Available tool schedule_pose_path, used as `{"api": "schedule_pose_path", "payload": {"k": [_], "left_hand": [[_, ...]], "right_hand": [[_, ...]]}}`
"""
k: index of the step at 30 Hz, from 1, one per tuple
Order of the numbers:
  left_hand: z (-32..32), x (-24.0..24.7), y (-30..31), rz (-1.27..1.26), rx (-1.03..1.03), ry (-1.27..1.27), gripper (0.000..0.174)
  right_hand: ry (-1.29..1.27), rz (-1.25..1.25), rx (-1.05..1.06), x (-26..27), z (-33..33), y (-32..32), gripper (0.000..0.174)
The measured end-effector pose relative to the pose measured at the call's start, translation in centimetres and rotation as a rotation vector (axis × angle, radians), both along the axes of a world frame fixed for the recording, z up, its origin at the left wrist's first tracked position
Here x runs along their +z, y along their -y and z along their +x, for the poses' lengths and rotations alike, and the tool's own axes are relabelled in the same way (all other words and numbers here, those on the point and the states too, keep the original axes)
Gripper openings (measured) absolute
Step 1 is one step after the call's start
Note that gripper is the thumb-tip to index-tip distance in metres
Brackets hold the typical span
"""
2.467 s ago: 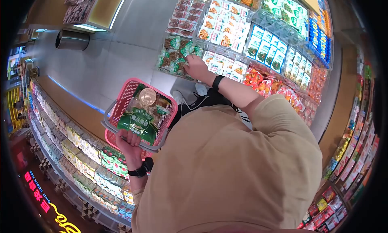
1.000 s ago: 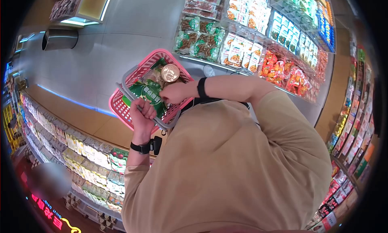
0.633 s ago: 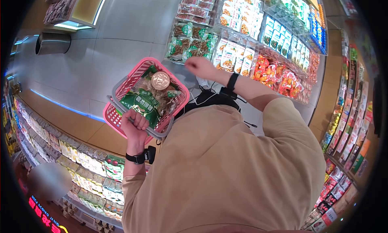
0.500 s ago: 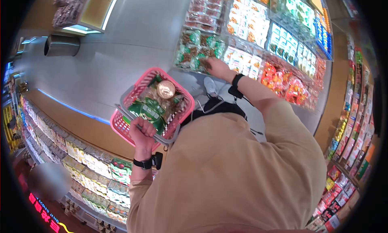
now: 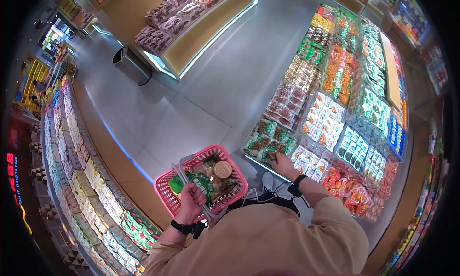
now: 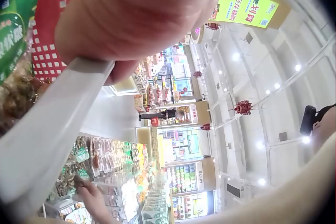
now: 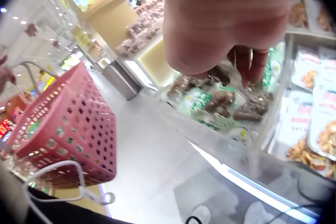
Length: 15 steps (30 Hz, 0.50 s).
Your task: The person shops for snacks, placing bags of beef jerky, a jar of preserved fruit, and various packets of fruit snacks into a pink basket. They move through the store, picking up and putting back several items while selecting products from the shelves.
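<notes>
Shop floor [image 5: 201,108]: grey tiles
Left hand [image 5: 191,200]: gripping grey handle [image 5: 208,212]
Pink basket [image 5: 236,193]: hanging there — green bag [image 5: 200,181], round-lidded tub [image 5: 222,169] inside
Right hand [image 5: 286,168]: touching brown-and-green packets [image 5: 265,127] — cannot tell if pinching
Packets: in clear bin [image 7: 210,136]

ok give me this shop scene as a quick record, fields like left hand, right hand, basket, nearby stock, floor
left hand: curled round the grey handle of the basket
right hand: fingers down on green-and-clear snack packets; whether one is pinched is unclear
basket: pink perforated shopping basket
basket contents: green bag, tub with round tan lid, clear packets of brown food
nearby stock: white snack packets beside the green-and-clear ones
floor: grey tiles, metal waste bin
</notes>
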<state>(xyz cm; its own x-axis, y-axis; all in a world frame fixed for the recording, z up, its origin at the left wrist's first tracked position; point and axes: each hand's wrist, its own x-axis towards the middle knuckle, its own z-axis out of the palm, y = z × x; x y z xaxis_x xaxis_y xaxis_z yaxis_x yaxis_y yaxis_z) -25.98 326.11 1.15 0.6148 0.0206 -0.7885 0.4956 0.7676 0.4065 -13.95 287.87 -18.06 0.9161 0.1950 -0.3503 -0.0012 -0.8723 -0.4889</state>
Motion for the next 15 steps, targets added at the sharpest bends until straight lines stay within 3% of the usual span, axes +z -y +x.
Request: {"api": "schedule_pose_path", "payload": {"k": [3, 7, 11, 13, 15], "left_hand": [[0.1, -0.6, 0.2, -0.02, -0.031, 0.04, 0.033], [0.5, -1.1, 1.3, -0.036, -0.09, 0.049, 0.034], [0.8, -1.4, 2.6, -0.013, -0.118, -0.001, 0.033], [1.5, -1.7, 3.0, -0.005, -0.143, -0.018, 0.033], [1.7, -2.4, 3.7, -0.03, -0.162, -0.037, 0.032]], "right_hand": [[-0.085, 0.256, 0.046, 7.4, -0.4, -2.4, 0.042], [-0.165, 0.572, 0.387, 12.5, -2.0, -8.8, 0.04], [-0.366, 0.548, 0.654, 8.8, -3.5, -15.5, 0.037], [-0.382, 0.407, 0.79, 7.4, -3.5, -18.1, 0.038], [-0.295, 0.353, 0.768, 5.5, -4.0, -19.4, 0.038]]}}
